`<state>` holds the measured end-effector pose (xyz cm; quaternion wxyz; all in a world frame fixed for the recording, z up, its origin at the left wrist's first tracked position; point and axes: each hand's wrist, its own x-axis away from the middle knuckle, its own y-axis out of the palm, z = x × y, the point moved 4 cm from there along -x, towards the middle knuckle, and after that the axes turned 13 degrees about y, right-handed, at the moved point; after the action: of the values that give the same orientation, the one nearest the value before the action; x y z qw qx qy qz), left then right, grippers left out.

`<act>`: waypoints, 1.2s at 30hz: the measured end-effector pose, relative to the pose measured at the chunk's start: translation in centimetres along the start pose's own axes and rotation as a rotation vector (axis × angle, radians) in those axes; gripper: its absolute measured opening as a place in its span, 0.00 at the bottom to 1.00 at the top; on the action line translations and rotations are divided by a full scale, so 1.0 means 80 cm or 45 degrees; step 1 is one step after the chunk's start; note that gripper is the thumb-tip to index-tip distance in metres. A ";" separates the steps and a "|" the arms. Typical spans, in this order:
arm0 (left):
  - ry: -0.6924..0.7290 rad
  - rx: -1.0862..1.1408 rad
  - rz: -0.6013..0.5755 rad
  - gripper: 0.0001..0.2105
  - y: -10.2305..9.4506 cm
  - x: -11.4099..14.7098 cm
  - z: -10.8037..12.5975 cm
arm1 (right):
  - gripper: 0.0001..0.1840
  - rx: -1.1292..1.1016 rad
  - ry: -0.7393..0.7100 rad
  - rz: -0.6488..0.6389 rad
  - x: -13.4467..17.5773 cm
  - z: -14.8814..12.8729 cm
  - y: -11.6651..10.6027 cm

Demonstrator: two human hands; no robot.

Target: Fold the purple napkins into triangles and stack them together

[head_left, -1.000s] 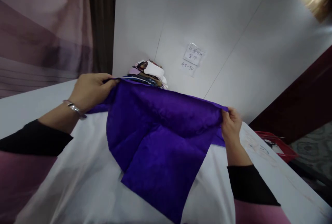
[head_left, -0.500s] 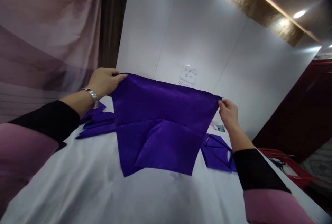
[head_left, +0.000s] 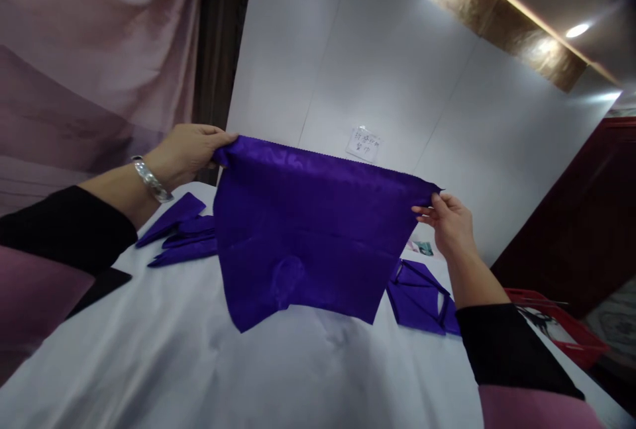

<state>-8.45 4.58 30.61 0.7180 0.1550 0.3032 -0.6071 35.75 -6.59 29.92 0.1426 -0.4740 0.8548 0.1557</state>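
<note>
A purple cloth napkin (head_left: 313,224) hangs spread out between my two hands, over the white-covered table. My left hand (head_left: 191,147), with a silver bracelet on its wrist, pinches the upper left corner. At the upper right corner my right hand (head_left: 450,220) grips the edge between thumb and fingers, some fingers reaching behind the cloth. The top edge slopes down toward the right, and the lower edge hangs loose with a fold near its middle. Folded purple napkins (head_left: 191,237) lie on the table beyond my left forearm. More folded purple napkins (head_left: 420,296) lie near my right forearm.
White cloth (head_left: 298,382) covers the table. A red basket (head_left: 571,330) with things in it stands at the right edge. A handwritten paper sign (head_left: 364,144) is on the pale wall behind. A pink curtain (head_left: 99,51) hangs at the left.
My hands have moved slightly farther apart, stretching the napkin's top edge wider. The cloth's lower part has swung and its fold has shifted. Both hands still hold the corners.
</note>
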 end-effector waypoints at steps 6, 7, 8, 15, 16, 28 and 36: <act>0.174 -0.043 0.141 0.12 -0.020 -0.001 0.029 | 0.15 0.050 -0.100 0.002 0.013 -0.031 -0.006; 0.217 -0.067 0.145 0.13 -0.022 -0.003 0.031 | 0.15 0.053 -0.120 0.006 0.013 -0.036 -0.007; 0.240 -0.093 0.146 0.15 -0.024 -0.006 0.031 | 0.14 0.057 -0.129 0.008 0.012 -0.040 -0.008; 0.124 -0.116 0.095 0.13 0.002 -0.031 -0.008 | 0.11 0.053 -0.006 0.004 -0.029 -0.004 0.002; 0.084 -0.095 0.079 0.11 0.009 -0.035 -0.019 | 0.11 0.051 0.032 0.006 -0.037 0.008 0.005; -0.169 -0.072 0.028 0.09 0.077 -0.049 -0.154 | 0.10 0.039 0.346 0.056 -0.089 0.146 0.028; -0.283 0.006 -0.149 0.12 0.106 -0.020 -0.240 | 0.12 0.051 0.422 0.017 -0.088 0.230 0.036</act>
<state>-5.11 18.98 15.62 0.7101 0.0704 0.2290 -0.6621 38.63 7.66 16.26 0.0080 -0.4846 0.8727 0.0594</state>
